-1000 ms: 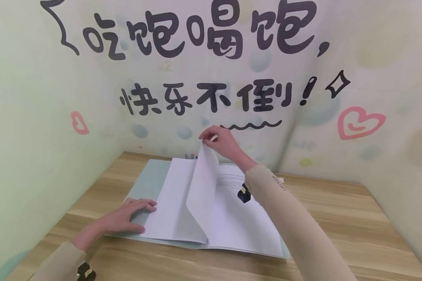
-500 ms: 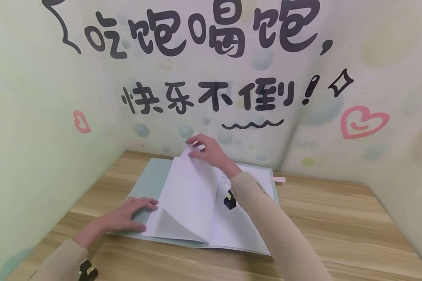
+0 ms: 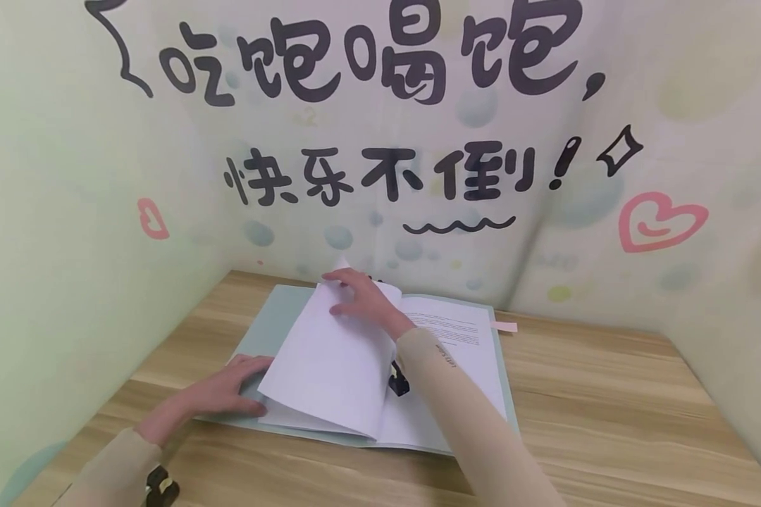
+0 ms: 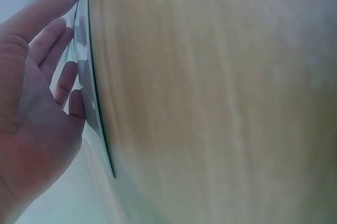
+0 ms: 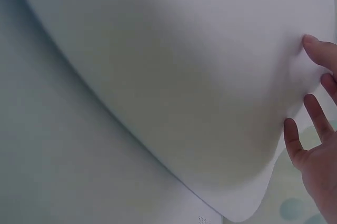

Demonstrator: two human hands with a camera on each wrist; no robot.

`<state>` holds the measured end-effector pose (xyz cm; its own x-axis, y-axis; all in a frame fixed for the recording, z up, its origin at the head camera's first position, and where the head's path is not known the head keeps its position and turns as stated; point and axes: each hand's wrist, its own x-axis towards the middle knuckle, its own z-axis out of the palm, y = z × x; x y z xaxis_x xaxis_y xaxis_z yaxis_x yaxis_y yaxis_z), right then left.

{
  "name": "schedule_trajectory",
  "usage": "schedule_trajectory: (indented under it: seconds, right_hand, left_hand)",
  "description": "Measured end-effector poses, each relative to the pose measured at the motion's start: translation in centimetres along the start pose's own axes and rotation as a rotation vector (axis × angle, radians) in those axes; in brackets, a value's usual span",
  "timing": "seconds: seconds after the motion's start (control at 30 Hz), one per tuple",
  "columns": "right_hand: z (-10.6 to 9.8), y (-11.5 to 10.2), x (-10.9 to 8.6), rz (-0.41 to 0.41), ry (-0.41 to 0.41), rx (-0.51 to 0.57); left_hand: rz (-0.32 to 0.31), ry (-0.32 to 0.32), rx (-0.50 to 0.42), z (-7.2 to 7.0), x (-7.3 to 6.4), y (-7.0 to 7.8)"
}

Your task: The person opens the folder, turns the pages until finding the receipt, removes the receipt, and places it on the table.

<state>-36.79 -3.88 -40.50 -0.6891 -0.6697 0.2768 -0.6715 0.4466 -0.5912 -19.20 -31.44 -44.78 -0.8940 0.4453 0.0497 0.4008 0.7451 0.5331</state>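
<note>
A pale blue folder lies open on the wooden table, nearer its left edge than its right. One white page bows over the folder's left half, its long side pointing toward the table's back edge. The person's right hand is nearer, spread fingertips touching the page's far end. The left hand, fingers and thumb apart, rests by the page's outer edge; whether they touch, I can't tell.
</note>
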Motion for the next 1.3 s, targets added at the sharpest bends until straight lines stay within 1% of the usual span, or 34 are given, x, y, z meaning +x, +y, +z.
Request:
schedule_trajectory:
  seconds: [0.13, 0.2, 0.37, 0.47, 0.53, 0.6, 0.67, 0.73, 0.93, 1.1, 1.2, 1.3]
  right_hand:
    - [0.6, -0.1, 0.1, 0.023, -0.045, -0.016]
    - [1.0, 0.0, 0.2, 0.029, -0.064, -0.042]
    - [2.1, 0.3, 0.2, 0.066, -0.106, -0.110]
    - [2.8, 0.6, 0.1, 0.112, -0.126, -0.132]
    - [3.2, 0.8, 0.1, 0.145, -0.138, -0.137]
    - [3.5, 0.8, 0.0, 0.165, -0.145, -0.133]
    - [3.9, 0.8, 0.0, 0.175, -0.154, -0.151]
    - [4.1, 0.6, 0.0, 0.181, -0.159, -0.161]
    - [5.0, 0.5, 0.0, 0.191, -0.176, -0.238]
    - [5.4, 0.4, -0.2, 0.209, -0.187, -0.245]
    - [5.5, 0.4, -0.4, 0.218, -0.203, -0.254]
    - [5.5, 0.1, -0.5, 0.220, -0.219, -0.295]
  left_hand:
    - [-0.028, 0.002, -0.025, 0.0, 0.0, 0.1]
    - [-0.028, 0.007, -0.032, 0.1, 0.1, 0.1]
    - [0.022, 0.009, -0.051, 0.3, 0.4, 0.0]
    - [0.055, 0.016, -0.052, 0.3, 0.4, -0.1]
    - [0.062, 0.015, -0.053, 0.3, 0.4, -0.2]
    - [0.075, 0.021, -0.051, 0.3, 0.4, -0.2]
    - [0.087, 0.023, -0.051, 0.3, 0.5, -0.3]
    - [0.089, 0.015, -0.055, 0.3, 0.4, -0.3]
    - [0.083, -0.009, -0.055, 0.1, 0.2, -0.2]
    - [0.079, -0.020, -0.037, 0.0, 0.0, 0.0]
    - [0.107, -0.017, -0.011, 0.0, 0.0, -0.1]
    - [0.166, -0.002, 0.028, 0.1, 0.2, -0.2]
